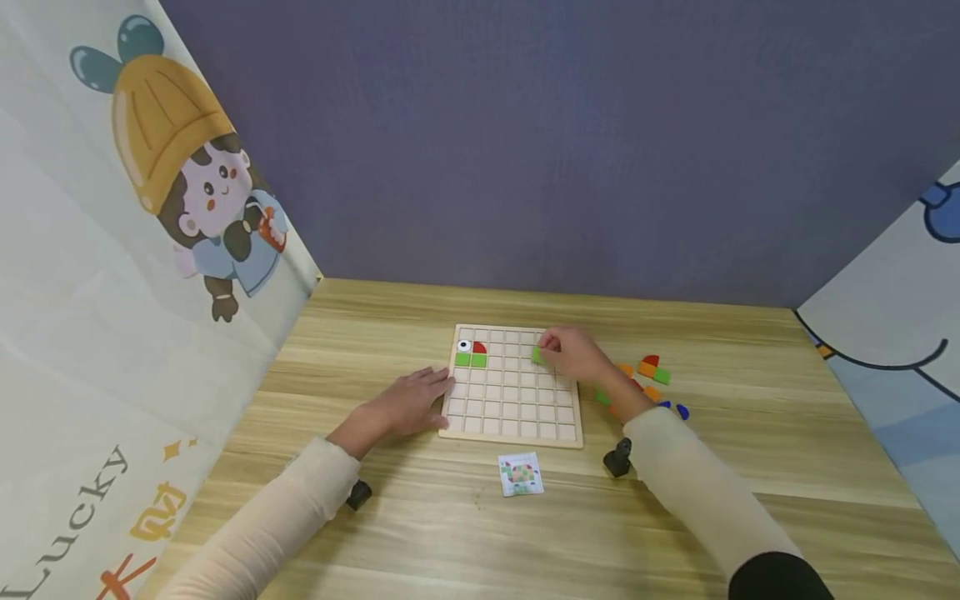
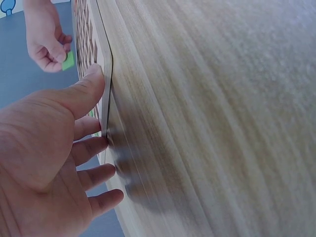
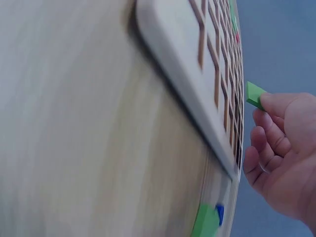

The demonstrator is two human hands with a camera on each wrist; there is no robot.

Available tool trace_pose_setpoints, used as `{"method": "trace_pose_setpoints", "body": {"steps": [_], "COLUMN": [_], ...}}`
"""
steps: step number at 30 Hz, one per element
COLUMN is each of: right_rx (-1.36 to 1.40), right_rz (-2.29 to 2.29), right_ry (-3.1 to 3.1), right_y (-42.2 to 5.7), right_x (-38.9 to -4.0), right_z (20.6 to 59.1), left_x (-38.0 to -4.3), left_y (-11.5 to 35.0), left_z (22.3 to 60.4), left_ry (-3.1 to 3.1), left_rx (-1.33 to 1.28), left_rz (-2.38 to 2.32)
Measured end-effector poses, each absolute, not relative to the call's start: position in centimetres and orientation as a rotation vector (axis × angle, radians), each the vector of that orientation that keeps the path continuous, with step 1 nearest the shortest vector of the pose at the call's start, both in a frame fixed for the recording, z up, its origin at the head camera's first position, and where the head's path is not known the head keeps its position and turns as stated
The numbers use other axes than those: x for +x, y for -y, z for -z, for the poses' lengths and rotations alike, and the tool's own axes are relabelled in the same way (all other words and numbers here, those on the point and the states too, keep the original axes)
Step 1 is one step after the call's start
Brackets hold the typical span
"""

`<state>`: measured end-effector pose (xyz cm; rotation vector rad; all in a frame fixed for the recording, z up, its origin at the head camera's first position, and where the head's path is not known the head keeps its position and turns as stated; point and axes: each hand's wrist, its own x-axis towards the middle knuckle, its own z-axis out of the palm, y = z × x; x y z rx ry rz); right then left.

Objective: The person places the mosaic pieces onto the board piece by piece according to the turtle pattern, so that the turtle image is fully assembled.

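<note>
A wooden grid board (image 1: 512, 437) lies on the table. In its upper left cells sit a white tile with a black eye dot (image 1: 464, 346), a red quarter-round tile (image 1: 479, 347) and two green square tiles (image 1: 471, 360) side by side. My right hand (image 1: 576, 353) pinches a green square tile (image 3: 254, 94) between thumb and finger, held above the board's upper right part. My left hand (image 1: 409, 402) rests at the board's left edge, its thumb and fingers fairly straight and touching the rim (image 2: 105, 59).
Loose orange, red, green and blue tiles (image 1: 661, 377) lie right of the board, partly hidden by my right forearm. A small printed pattern card (image 1: 521, 474) lies in front of the board. A dark blue-grey panel (image 1: 525, 150) stands behind the table, with printed panels at both sides.
</note>
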<state>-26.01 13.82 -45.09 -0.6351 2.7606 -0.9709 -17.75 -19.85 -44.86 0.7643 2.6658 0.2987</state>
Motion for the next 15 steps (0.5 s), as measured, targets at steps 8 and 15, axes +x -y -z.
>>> {"method": "trace_pose_setpoints", "body": {"steps": [8, 15], "right_rx": [-0.662, -0.695], "right_rz": [0.931, 0.923], "right_ry": [-2.732, -2.706], "right_y": [-10.8, -8.4], "right_x": [-25.8, -25.3], "right_z": [45.4, 45.5], "left_x": [-17.7, -17.6], "left_y": [19.9, 19.8], "left_z": [45.1, 44.9], "left_ry": [-2.678, -2.678], "left_rx": [0.779, 0.771], "left_rz": [-0.286, -0.289]}}
